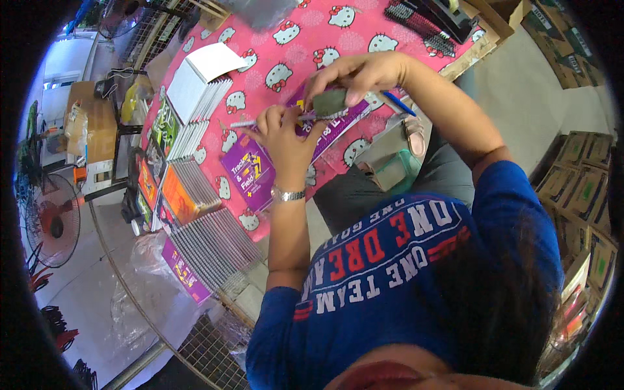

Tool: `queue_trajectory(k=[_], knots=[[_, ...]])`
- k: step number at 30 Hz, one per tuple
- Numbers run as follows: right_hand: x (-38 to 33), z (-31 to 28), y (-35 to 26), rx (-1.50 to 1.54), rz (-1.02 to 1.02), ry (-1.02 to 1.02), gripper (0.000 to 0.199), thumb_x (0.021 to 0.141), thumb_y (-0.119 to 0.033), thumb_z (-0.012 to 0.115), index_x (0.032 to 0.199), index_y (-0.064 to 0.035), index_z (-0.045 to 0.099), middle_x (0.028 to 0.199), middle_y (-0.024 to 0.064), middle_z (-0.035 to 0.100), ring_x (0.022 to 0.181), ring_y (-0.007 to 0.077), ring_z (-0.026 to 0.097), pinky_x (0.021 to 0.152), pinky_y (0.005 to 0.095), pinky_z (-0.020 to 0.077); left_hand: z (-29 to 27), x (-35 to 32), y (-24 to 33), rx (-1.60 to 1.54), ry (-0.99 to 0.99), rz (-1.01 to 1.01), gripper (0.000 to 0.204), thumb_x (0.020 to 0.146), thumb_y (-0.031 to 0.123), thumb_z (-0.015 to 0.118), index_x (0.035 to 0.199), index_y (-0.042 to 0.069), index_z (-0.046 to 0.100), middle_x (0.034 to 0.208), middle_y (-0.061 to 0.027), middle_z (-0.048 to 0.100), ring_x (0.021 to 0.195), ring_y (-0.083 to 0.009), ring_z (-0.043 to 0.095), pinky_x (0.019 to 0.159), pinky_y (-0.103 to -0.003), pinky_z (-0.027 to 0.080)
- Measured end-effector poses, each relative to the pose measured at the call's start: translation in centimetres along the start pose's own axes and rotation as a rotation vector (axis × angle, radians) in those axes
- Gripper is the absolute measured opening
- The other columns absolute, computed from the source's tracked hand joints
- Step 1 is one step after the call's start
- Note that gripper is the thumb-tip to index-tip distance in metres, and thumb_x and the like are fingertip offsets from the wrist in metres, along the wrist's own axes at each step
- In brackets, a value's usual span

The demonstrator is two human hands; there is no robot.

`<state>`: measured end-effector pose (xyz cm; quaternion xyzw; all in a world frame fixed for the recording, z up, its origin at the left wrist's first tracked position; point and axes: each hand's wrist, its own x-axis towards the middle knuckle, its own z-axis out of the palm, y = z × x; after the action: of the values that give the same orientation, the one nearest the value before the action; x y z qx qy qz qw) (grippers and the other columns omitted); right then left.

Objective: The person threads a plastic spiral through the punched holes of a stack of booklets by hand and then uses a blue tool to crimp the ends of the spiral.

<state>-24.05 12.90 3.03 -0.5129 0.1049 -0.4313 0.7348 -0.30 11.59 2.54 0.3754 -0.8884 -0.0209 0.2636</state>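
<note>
A purple booklet (247, 172) with yellow and white print lies on the pink cartoon-cat tablecloth in front of me. Across its upper part my left hand (286, 133) is closed, its fingers bent round a thin pale rod (242, 123) that sticks out to the left. My right hand (367, 75) grips a small dark green block (329, 103) between thumb and fingers, just right of the left fingertips. Under both hands the purple cover runs on to the right. A blue pen (398, 103) lies beyond it, near my right forearm.
To the left stand stacks of white-paged booklets (195, 97), orange booklets (188, 192) and spiral-bound booklets (214, 244). At the far right of the table is a black device (448, 19) beside dark coils. Fans (55, 221) and cardboard boxes (578, 175) surround the table.
</note>
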Motion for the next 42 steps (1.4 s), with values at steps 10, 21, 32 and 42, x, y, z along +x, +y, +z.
queue_trajectory(k=[10, 21, 32, 42], knots=[[1.5, 0.2, -0.1, -0.202, 0.129, 0.111, 0.049, 0.078, -0.026, 0.065, 0.12, -0.0017, 0.057, 0.113, 0.0052, 0.059, 0.099, 0.0137, 0.055, 0.088, 0.0285, 0.0428, 0.5, 0.2, -0.5, 0.029, 0.021, 0.05, 0.05, 0.062, 0.046, 0.081, 0.09, 0.01, 0.063, 0.098, -0.0074, 0.052, 0.107, -0.0301, 0.047, 0.102, -0.067, 0.014], [3.0, -1.6, -0.3, -0.376, 0.198, 0.01, 0.051, 0.076, -0.022, 0.065, 0.123, -0.0018, 0.055, 0.114, 0.0045, 0.058, 0.105, 0.0135, 0.052, 0.092, 0.0279, 0.04, 1.0, 1.3, -0.9, -0.029, 0.088, 0.047, 0.053, 0.06, 0.043, 0.084, 0.088, 0.006, 0.059, 0.093, -0.0078, 0.056, 0.1, -0.0302, 0.049, 0.096, -0.053, 0.029], [6.1, -2.1, 0.9, 0.06, 0.009, -0.037, 0.052, 0.072, -0.022, 0.067, 0.118, -0.0006, 0.058, 0.113, 0.0095, 0.062, 0.106, 0.0177, 0.055, 0.095, 0.0322, 0.0411, -0.9, 2.1, -4.2, 0.01, 0.078, -0.006, 0.05, 0.056, 0.037, 0.088, 0.083, 0.004, 0.061, 0.089, -0.0093, 0.055, 0.092, -0.03, 0.05, 0.082, -0.042, 0.037], [5.5, -3.3, 2.0, 0.02, -0.009, 0.075, 0.05, 0.079, -0.023, 0.066, 0.125, -0.0044, 0.055, 0.12, 0.0053, 0.058, 0.106, 0.0162, 0.055, 0.094, 0.0309, 0.0425, -0.4, 2.9, -3.1, -0.032, 0.108, 0.038, 0.05, 0.056, 0.038, 0.087, 0.081, 0.004, 0.06, 0.087, -0.0095, 0.056, 0.09, -0.03, 0.049, 0.079, -0.042, 0.038]])
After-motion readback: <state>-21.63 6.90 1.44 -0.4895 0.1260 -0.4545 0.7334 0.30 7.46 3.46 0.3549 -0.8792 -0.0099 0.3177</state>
